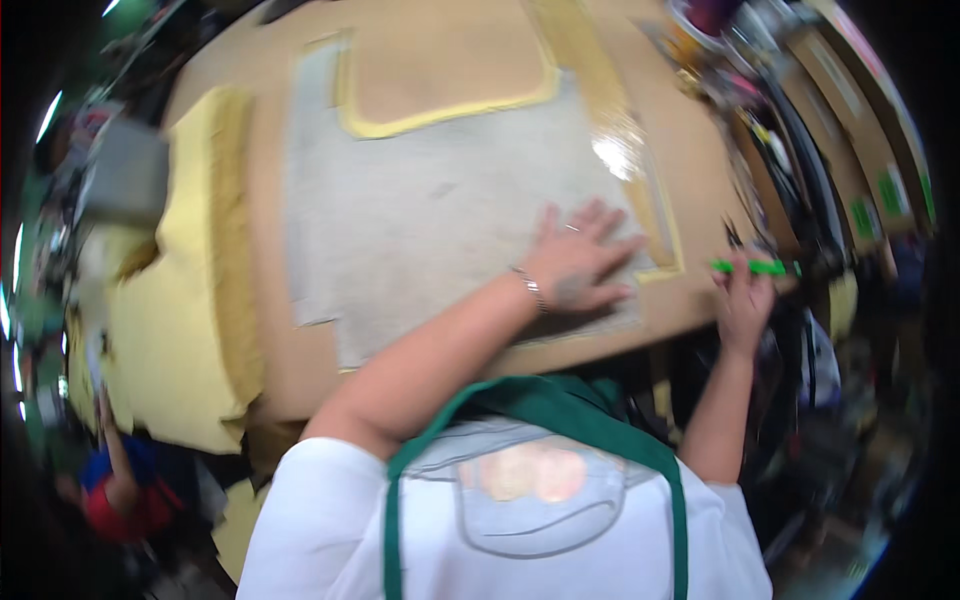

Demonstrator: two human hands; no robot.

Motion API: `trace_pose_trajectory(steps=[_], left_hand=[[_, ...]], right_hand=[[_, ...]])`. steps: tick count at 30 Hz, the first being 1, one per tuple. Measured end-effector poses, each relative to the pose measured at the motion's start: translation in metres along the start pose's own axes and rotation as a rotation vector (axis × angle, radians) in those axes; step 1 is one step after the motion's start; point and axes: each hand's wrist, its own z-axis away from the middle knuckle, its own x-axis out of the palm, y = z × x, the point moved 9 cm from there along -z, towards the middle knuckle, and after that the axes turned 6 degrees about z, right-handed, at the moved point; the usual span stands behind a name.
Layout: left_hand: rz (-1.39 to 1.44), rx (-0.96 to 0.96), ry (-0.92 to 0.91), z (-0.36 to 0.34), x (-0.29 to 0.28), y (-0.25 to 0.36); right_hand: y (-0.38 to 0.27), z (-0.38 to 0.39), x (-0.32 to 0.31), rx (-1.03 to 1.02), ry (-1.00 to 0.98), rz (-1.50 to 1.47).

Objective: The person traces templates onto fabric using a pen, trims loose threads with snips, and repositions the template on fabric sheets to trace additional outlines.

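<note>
My left hand lies with spread fingers on a large grey sheet, near its right lower corner. The sheet is flat on the tan table, with a wide cutout at its far side. Yellow edging shows along that cutout and at the right corner. Off to the right, my right hand is closed around a slim bright-green pen-like tool at the table's edge. Blur hides which kind of tool it is. Small dark points show just beyond its fingers.
A glossy brown tape-like strip runs along the grey sheet's right side. Thick yellow sheets stand at the left. Cardboard boxes and loose tools crowd the right. Another person in red and blue is at the lower left.
</note>
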Motion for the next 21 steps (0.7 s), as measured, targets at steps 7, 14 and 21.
trace_pose_trajectory(steps=[7, 14, 21], left_hand=[[0.287, 0.018, 0.619, 0.061, -0.093, -0.07], [-0.003, -0.249, 0.724, 0.116, -0.142, -0.131], [-0.156, -0.368, 0.725, 0.133, -0.167, -0.168]], right_hand=[[0.011, -0.004, 0.0, 0.002, 0.01, -0.11], [-0.006, -0.013, 0.086, 0.05, -0.136, -0.192], [-0.005, -0.007, 0.161, 0.127, -0.215, -0.243]])
